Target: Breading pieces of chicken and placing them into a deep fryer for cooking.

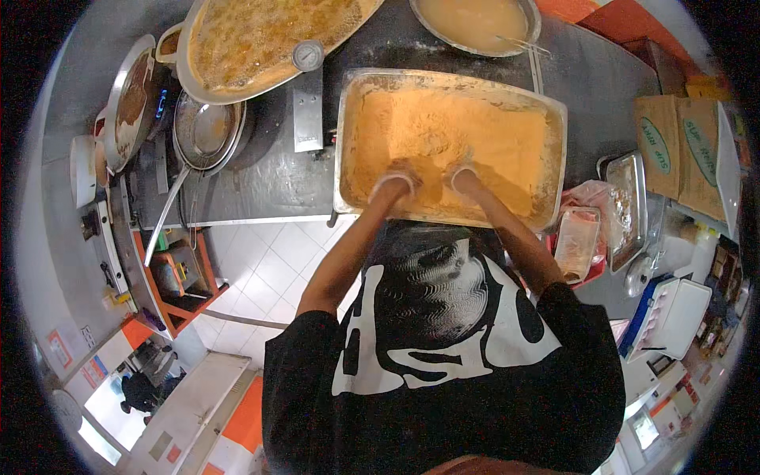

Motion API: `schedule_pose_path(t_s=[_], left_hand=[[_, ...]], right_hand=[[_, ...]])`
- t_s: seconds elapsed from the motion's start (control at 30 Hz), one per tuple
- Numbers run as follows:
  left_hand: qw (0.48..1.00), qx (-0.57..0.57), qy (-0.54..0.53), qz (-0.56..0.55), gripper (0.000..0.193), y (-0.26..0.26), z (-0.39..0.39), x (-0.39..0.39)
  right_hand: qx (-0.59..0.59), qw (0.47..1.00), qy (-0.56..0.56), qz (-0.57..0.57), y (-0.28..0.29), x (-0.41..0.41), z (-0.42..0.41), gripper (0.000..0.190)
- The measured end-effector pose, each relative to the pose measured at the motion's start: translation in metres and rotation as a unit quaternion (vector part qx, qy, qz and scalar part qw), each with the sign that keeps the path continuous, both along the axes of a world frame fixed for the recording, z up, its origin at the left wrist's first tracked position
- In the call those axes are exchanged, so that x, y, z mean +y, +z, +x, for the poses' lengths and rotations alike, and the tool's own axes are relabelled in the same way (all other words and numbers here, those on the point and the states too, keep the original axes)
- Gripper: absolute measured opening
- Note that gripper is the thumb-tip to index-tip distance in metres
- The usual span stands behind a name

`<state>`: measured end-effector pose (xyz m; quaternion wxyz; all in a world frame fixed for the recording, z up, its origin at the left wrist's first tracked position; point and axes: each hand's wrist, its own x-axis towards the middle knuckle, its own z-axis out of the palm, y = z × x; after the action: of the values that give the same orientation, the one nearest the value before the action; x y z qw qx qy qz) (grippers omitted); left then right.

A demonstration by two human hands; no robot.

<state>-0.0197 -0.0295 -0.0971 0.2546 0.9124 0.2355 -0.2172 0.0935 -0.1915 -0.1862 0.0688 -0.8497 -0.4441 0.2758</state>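
A large rectangular metal pan (507, 89) holds a layer of orange-tan powder (499, 136), heaped and crumbly near its middle. My left hand (401, 177) reaches into the powder at the pan's near left part; its fingers are coated or buried, and pale powder rings the wrist. To its right, my right hand (464, 175) is in the same powder, with the two hands apart. What the fingers of either hand do is hidden. Beyond the pan, a metal bowl (475, 44) holds cloudy tan liquid, with a wire utensil resting over its rim.
A big pot of bubbling oil (267, 41) with a dial thermometer (308, 55) stands at upper left. Near it are a long-handled strainer (205, 130) and another pan (127, 107). On the right are a clear plastic container (577, 240), a metal tray (629, 208) and a cardboard box (683, 154).
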Motion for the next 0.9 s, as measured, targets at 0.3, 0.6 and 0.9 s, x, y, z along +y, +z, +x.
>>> schedule_pose_path(t_s=[0.3,0.6,0.9], left_hand=[[0.997,-0.007,-0.061,0.055,0.023,-0.029,0.054,-0.009],[0.992,-0.042,0.074,0.097,0.020,-0.034,0.043,0.003],[0.979,-0.107,0.169,-0.045,0.040,-0.101,0.002,0.083]], right_hand=[[0.000,0.997,0.077,0.024,0.027,0.022,0.024,0.030],[-0.205,0.965,0.135,0.092,0.046,0.054,0.008,0.025],[-0.075,0.968,0.235,-0.047,0.083,0.109,0.002,0.016]])
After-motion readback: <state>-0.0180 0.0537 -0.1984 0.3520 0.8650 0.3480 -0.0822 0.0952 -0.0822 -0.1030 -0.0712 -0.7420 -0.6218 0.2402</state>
